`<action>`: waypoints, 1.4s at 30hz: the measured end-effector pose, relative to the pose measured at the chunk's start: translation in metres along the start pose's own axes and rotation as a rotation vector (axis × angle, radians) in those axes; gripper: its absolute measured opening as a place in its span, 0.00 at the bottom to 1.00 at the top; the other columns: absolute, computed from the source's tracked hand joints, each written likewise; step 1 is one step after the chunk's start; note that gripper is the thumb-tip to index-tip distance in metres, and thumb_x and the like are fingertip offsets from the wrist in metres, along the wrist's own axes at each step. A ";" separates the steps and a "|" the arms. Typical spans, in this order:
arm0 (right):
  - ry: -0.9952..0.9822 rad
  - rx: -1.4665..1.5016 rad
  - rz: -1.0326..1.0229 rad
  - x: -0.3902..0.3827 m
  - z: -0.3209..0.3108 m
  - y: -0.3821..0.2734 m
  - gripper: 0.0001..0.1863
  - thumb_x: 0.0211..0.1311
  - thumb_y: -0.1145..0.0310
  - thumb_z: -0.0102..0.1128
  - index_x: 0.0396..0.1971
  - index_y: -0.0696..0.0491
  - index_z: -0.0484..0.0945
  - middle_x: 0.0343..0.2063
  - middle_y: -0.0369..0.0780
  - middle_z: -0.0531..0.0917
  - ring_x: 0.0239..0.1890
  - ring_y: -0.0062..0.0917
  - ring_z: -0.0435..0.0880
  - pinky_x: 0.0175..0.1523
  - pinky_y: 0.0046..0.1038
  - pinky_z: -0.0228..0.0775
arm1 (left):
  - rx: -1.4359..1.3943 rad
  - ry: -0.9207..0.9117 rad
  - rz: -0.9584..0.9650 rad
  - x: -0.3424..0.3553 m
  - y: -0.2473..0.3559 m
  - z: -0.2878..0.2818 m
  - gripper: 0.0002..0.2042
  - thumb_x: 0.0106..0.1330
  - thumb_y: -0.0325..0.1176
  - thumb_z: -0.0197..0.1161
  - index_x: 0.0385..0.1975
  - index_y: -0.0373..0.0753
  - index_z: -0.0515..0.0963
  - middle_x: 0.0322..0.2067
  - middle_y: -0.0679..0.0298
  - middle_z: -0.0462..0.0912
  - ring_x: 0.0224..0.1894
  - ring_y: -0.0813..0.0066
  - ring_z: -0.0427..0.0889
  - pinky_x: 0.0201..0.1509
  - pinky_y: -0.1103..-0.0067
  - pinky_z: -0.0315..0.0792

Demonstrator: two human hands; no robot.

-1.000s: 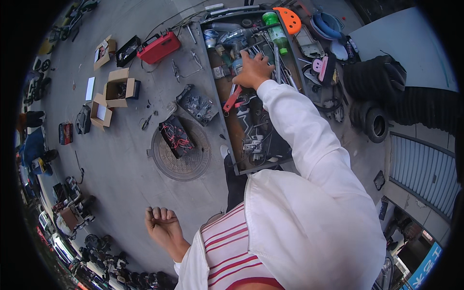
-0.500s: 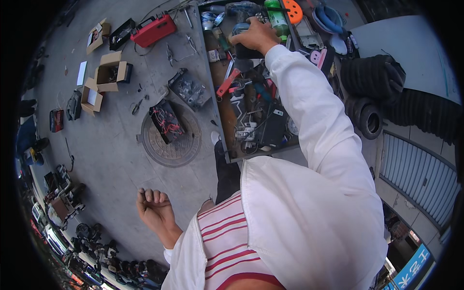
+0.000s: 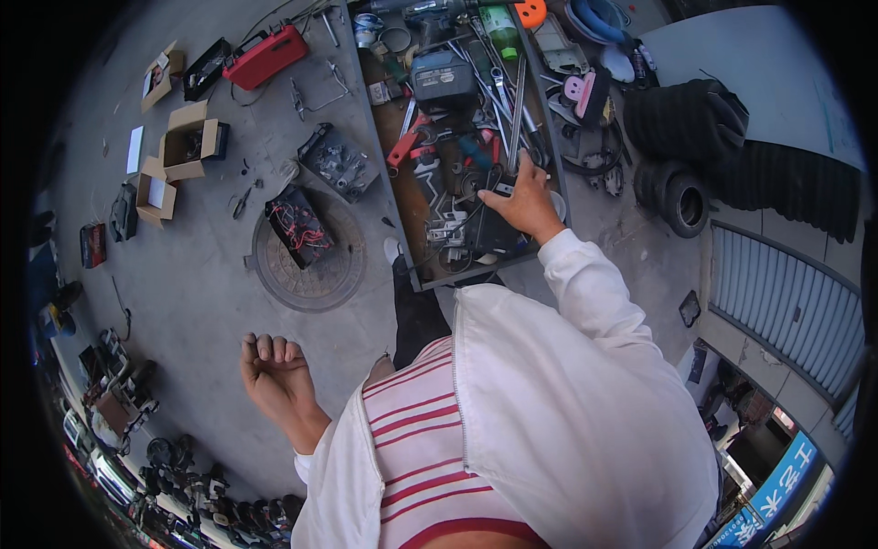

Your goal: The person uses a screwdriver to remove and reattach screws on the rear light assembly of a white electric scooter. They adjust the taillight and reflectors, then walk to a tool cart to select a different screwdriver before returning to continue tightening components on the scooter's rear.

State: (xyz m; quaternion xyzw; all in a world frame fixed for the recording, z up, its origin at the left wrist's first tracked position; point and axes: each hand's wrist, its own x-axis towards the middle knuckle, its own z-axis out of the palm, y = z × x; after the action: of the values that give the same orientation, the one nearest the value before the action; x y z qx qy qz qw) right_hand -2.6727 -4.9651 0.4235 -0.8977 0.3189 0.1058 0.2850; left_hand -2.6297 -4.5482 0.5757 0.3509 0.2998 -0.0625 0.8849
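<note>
My right hand (image 3: 529, 203) is over the near right part of a shallow metal tool tray (image 3: 395, 215), thumb and index finger spread apart. Beneath it lies a flat black box (image 3: 498, 236); whether the fingers touch it I cannot tell. Long chrome wrenches (image 3: 500, 87) lie just beyond the fingertips. Farther up the tray rest a dark battery pack (image 3: 444, 80), a power drill (image 3: 437, 13) and a green bottle (image 3: 500, 32). A red-handled tool (image 3: 405, 145) is on the left. My left hand (image 3: 282, 382) hangs over the pavement, palm showing, fingers loosely curled around nothing visible.
Left of the tray, a black bin of metal parts (image 3: 340, 165) and a box of red wires (image 3: 297, 224) stand near a round manhole cover (image 3: 334, 288). Open cardboard boxes (image 3: 187, 137) and a red case (image 3: 265, 57) are farther off. Tires (image 3: 684, 203) stack up at the right.
My right hand has come back from the battery pack at the tray's far end to its near right part, uncovering the pack and wrenches. The left hand looks much the same.
</note>
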 end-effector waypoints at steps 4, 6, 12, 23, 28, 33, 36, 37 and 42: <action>0.017 0.202 0.171 -0.032 0.037 -0.009 0.67 0.43 0.53 0.80 0.74 0.55 0.37 0.60 0.66 0.61 0.59 0.63 0.70 0.64 0.43 0.66 | 0.035 -0.083 -0.046 0.001 -0.002 0.021 0.06 0.74 0.32 0.52 0.41 0.36 0.72 0.24 0.69 0.67 0.25 0.78 0.61 0.30 0.79 0.60; -0.023 0.299 0.322 -0.029 0.041 -0.011 0.66 0.42 0.56 0.80 0.74 0.54 0.39 0.59 0.64 0.63 0.60 0.60 0.70 0.66 0.42 0.65 | 0.043 -0.135 -0.067 0.001 -0.002 0.030 0.06 0.74 0.32 0.52 0.41 0.36 0.72 0.24 0.69 0.67 0.25 0.78 0.61 0.30 0.79 0.59; 0.136 0.556 0.096 -0.082 0.031 0.036 0.59 0.44 0.68 0.77 0.72 0.55 0.44 0.62 0.53 0.65 0.64 0.41 0.68 0.69 0.34 0.58 | 0.103 -0.136 -0.079 0.000 -0.002 0.040 0.07 0.75 0.33 0.52 0.40 0.37 0.72 0.24 0.70 0.65 0.24 0.80 0.60 0.30 0.80 0.58; 0.378 0.625 0.237 -0.153 0.038 0.043 0.56 0.49 0.69 0.75 0.72 0.59 0.43 0.65 0.54 0.60 0.67 0.41 0.62 0.72 0.35 0.53 | 0.102 -0.239 -0.184 0.012 -0.005 0.057 0.06 0.72 0.32 0.54 0.41 0.37 0.73 0.24 0.69 0.68 0.25 0.78 0.63 0.31 0.80 0.60; 0.396 0.572 0.201 -0.143 0.039 0.033 0.57 0.47 0.68 0.76 0.72 0.60 0.43 0.64 0.55 0.61 0.66 0.43 0.64 0.71 0.37 0.54 | 0.101 -0.236 -0.161 0.011 0.001 0.053 0.06 0.72 0.33 0.54 0.40 0.38 0.73 0.23 0.69 0.68 0.25 0.79 0.63 0.30 0.80 0.61; 0.305 0.537 0.237 -0.122 0.025 0.017 0.59 0.46 0.67 0.76 0.72 0.58 0.43 0.64 0.57 0.59 0.67 0.53 0.59 0.71 0.42 0.53 | 0.098 -0.214 -0.133 0.009 0.006 0.043 0.06 0.72 0.32 0.54 0.40 0.38 0.74 0.23 0.69 0.68 0.25 0.78 0.63 0.30 0.80 0.61; 0.355 0.287 0.203 -0.097 0.030 0.001 0.54 0.48 0.65 0.74 0.72 0.54 0.49 0.61 0.57 0.62 0.62 0.57 0.62 0.68 0.47 0.56 | 0.084 -0.188 -0.113 0.006 0.010 0.037 0.06 0.72 0.33 0.54 0.40 0.38 0.74 0.23 0.69 0.68 0.25 0.78 0.63 0.30 0.80 0.61; 0.353 0.171 0.082 -0.085 0.025 -0.011 0.51 0.48 0.65 0.74 0.71 0.54 0.53 0.60 0.56 0.64 0.63 0.55 0.62 0.68 0.47 0.55 | 0.079 -0.162 -0.103 0.005 0.011 0.035 0.06 0.72 0.33 0.54 0.40 0.38 0.74 0.23 0.69 0.68 0.25 0.78 0.63 0.30 0.80 0.61; 0.343 -0.196 -0.635 0.003 0.023 -0.101 0.27 0.50 0.65 0.67 0.52 0.54 0.76 0.53 0.45 0.73 0.60 0.42 0.67 0.68 0.43 0.53 | 0.074 -0.075 -0.035 -0.003 0.017 0.016 0.06 0.71 0.33 0.54 0.39 0.39 0.75 0.22 0.70 0.68 0.24 0.78 0.63 0.28 0.80 0.62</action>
State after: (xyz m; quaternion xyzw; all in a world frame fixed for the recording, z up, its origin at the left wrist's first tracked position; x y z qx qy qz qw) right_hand -2.6068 -4.8891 0.4481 -0.9796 0.0558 -0.1098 0.1588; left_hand -2.6187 -4.5464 0.5962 0.3757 0.2699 -0.1021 0.8807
